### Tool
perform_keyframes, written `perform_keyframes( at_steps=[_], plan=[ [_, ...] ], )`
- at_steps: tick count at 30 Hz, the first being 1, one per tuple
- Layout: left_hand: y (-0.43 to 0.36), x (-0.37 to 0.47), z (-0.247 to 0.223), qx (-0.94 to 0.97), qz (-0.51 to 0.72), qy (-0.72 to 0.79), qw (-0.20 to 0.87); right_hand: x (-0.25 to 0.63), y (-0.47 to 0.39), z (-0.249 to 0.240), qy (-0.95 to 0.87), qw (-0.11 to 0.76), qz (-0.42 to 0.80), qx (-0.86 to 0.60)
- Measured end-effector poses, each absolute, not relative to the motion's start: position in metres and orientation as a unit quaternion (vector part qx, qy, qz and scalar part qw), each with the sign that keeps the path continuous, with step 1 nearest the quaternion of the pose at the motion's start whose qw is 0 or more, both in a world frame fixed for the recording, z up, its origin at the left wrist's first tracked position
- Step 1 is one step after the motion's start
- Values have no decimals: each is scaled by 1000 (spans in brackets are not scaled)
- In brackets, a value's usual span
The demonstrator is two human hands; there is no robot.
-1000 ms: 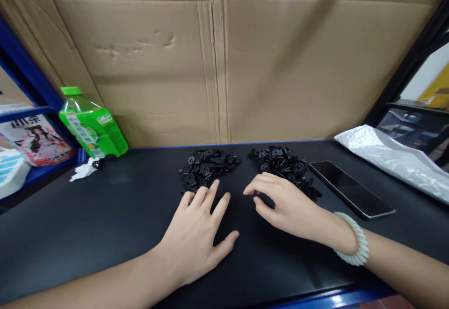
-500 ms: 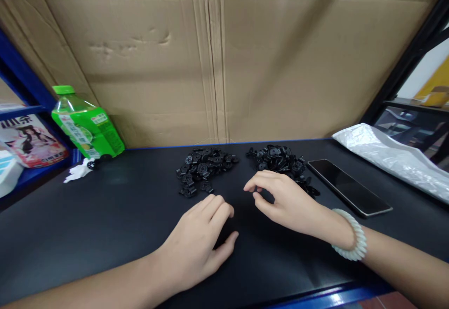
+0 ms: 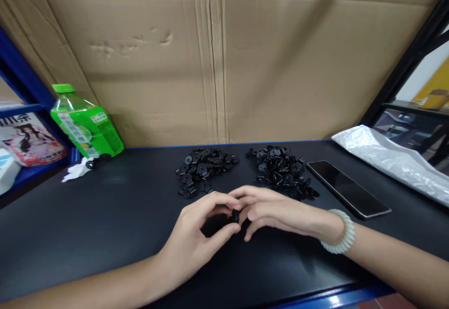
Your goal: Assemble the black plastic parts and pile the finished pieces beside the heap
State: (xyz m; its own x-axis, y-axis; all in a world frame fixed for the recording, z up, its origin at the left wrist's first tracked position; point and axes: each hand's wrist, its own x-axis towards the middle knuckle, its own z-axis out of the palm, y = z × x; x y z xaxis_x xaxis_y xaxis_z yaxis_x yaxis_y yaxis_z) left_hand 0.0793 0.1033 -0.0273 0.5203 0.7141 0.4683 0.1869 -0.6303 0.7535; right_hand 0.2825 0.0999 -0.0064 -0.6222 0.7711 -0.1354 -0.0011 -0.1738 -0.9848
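Note:
My left hand pinches a small round black plastic part on edge between thumb and fingertips, above the black table. From the right, my right hand meets it, its fingers bent against the same part; they hide some of it. Beyond my left hand lies a pile of round black parts with holes and clip-like pieces. A second pile, of smooth black discs, lies just past my right hand.
A phone lies right of the disc pile, with a silvery plastic bag behind it. At the left stand a green drink bottle and a crumpled white tissue. A cardboard wall closes off the back.
My two hands have come together. The right hand has moved left and down to the left one. A small black part now shows between their fingertips.

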Motion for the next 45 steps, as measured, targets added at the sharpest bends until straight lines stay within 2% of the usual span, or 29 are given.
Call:
perform_keyframes(
  at_steps=[2, 4, 13, 24, 35, 38, 43, 45],
  plan=[
    [100, 80, -27, 784, 427, 262, 366, 278, 98, -8, -522, 248, 771, -267],
    [97, 80, -26, 775, 437, 251, 382, 273, 96, -11, -506, 229, 799, -231],
    [97, 80, -23, 783, 421, 236, 393, 268, 96, -23, -518, 233, 803, -181],
    [95, 84, -30, 840, 453, 215, 208, 261, 92, -25, -456, 272, 813, -238],
    [95, 82, -32, 866, 441, 203, 119, 250, 84, -24, -400, 329, 820, -244],
    [96, 82, -32, 846, 455, 241, 141, 247, 81, -23, -383, 349, 817, -254],
    [103, 83, -33, 781, 483, 297, 263, 246, 83, -20, -380, 384, 803, -252],
    [105, 81, -31, 772, 487, 308, 269, 251, 87, -19, -416, 392, 778, -261]
  ],
)
